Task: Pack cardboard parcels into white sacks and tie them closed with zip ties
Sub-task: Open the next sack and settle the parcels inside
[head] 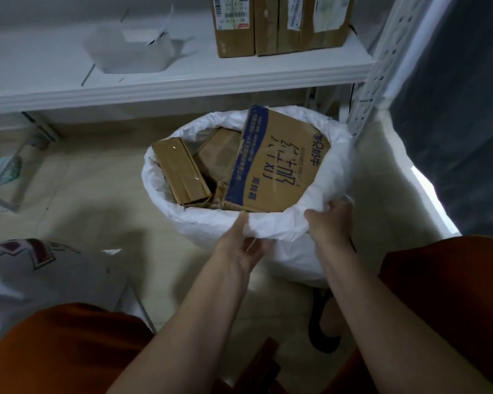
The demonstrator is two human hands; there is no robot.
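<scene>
Standing upright, mouth-up: white sack [291,251]

I am noting a white shelf [182,81] carrying a translucent plastic tub [128,51]; a black shoe [323,322] is resting on the tiled floor [97,194].

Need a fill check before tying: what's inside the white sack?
The white sack holds a large blue-printed box, a long taped parcel and another brown parcel between them. Anything deeper is covered.
</scene>
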